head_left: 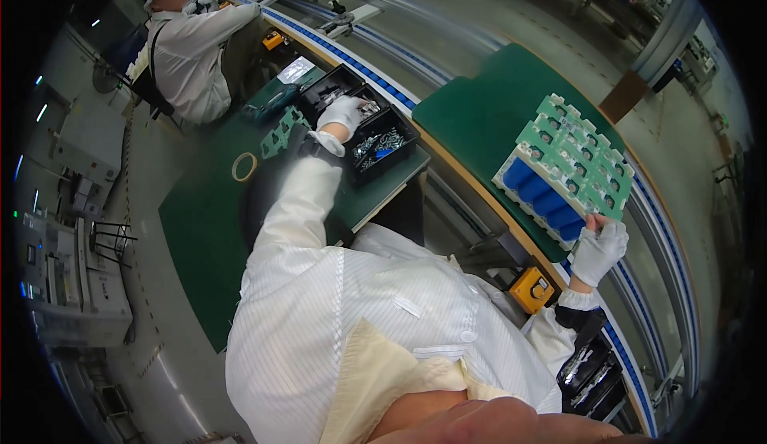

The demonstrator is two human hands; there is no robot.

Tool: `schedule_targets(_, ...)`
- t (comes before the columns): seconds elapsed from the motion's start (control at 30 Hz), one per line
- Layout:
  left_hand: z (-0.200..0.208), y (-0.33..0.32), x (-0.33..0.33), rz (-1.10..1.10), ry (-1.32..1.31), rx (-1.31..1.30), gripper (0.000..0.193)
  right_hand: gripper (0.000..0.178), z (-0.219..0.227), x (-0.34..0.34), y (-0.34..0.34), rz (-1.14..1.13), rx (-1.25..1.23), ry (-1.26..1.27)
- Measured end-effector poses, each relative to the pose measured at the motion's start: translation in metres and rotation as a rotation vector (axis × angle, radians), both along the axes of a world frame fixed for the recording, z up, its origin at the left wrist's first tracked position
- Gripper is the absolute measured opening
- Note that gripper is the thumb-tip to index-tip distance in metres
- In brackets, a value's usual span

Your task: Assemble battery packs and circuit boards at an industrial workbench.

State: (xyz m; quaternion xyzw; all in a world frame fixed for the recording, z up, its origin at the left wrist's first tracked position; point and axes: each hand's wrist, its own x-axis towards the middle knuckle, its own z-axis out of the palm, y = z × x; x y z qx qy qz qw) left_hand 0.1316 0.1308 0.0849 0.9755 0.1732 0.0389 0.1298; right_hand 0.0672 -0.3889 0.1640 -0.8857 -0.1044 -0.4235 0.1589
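Observation:
My left hand (341, 115), in a white glove, reaches over the black parts bins (389, 147). Its fingertips are down among shiny metal pieces (367, 109), so their grip is hard to see. On the right, a battery pack (571, 164) of blue cells between pale green plates rests on a green mat. My right hand (599, 251) is at the pack's near right corner. That glove leaves the fingertips bare; thumb and finger are drawn together against the corner, and whatever they may pinch is too small to make out.
A green plate (281, 134) and a tape roll (244, 167) lie on the left table. A yellow button box (531, 290) is near my right forearm. Conveyor rails (659, 224) run beyond the pack. Another person (192, 57) sits at the far left.

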Motion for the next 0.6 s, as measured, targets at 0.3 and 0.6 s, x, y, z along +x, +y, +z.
schedule_targets(0.3, -0.014, 0.030, -0.004, -0.425, -0.053, 0.162, 0.027, 0.015, -0.002, 0.001, -0.001, 0.010, 0.034, -0.004)
schedule_targets(0.6, -0.013, 0.025, -0.020, -0.153, -0.227, 0.276, 0.012, 0.014, -0.001, 0.000, -0.002, 0.020, 0.038, 0.002)
